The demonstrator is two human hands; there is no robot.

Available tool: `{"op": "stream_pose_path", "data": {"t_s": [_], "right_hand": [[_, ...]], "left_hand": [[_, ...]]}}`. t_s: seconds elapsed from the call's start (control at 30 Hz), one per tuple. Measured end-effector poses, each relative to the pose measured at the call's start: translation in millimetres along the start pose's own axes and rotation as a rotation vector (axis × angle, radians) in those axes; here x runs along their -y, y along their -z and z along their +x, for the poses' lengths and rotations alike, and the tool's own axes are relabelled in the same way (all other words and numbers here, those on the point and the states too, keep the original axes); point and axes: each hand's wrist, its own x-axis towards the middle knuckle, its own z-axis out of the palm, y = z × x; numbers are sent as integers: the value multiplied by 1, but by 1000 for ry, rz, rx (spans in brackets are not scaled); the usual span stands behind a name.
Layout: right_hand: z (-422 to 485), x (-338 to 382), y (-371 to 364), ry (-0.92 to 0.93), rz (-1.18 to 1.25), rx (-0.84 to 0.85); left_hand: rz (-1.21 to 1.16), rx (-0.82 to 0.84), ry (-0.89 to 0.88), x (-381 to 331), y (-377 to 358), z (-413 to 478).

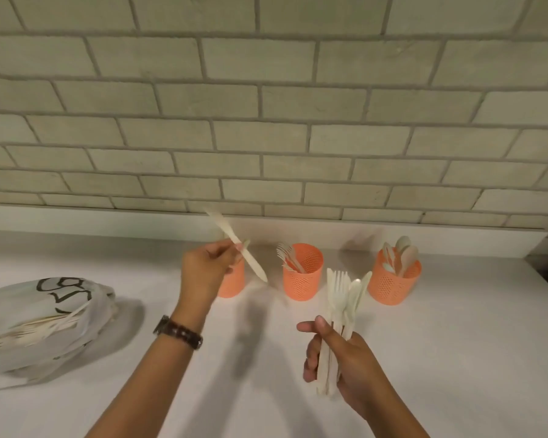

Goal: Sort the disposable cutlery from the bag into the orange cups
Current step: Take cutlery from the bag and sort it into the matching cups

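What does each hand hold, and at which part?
Left hand pinches one cutlery piece near its middle; right hand grips a mixed cutlery bundle by the handles.

Brick wall (266, 99) — white counter (456, 343) below

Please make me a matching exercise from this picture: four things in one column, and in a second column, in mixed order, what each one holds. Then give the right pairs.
Column one
1. left hand
2. right hand
3. middle cup
4. right cup

Column two
a. spoons
b. one knife
c. forks
d. mixed bundle

Pairs: 1-b, 2-d, 3-c, 4-a
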Motion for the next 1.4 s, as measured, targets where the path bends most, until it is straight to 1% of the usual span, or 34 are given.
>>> {"op": "stream_pose_path", "data": {"t_s": [0.1,0.17,0.23,0.33,0.4,0.43,0.5,0.53,0.6,0.7,0.77,0.83,0.9,1.0,1.1,1.17,1.2,1.3,1.4], "right_hand": [[4,-1,1,6,-19,-51],[6,-1,1,-1,-8,-52],[8,-1,1,-11,37,-50],[10,0,0,-30,75,-50],[11,1,1,-36,87,-53],[11,2,2,-36,93,-55],[12,3,3,-34,107,-54],[12,3,3,-31,110,-50],[11,3,4,-18,101,-31],[7,2,5,3,71,0],[5,2,6,21,62,26],[2,2,7,47,70,75],[0,2,8,73,87,116],[-1,0,9,79,120,169],[-1,1,6,65,87,181],[1,3,4,50,28,135],[3,4,4,45,-4,110],[7,6,3,4,-56,53],[10,5,3,-25,-74,-16]], "left_hand": [[39,-155,-23,14,17,38],[115,-220,-9,29,22,59],[186,-212,31,46,20,73],[316,-118,127,65,14,80],[308,-124,158,68,10,79],[291,-153,136,67,8,76],[276,-181,34,58,1,59],[258,-157,-19,51,-6,46],[238,-24,-77,38,-22,12],[224,254,-61,22,-46,-40],[210,390,-26,18,-57,-63],[165,449,37,17,-63,-76],[98,472,118,16,-67,-81],[84,504,187,10,-67,-83],[-2,547,265,6,-59,-80],[-35,492,253,5,-51,-70],[-60,421,239,6,-44,-61],[-178,142,175,6,-19,-21],[-198,-110,63,10,8,23]]}}
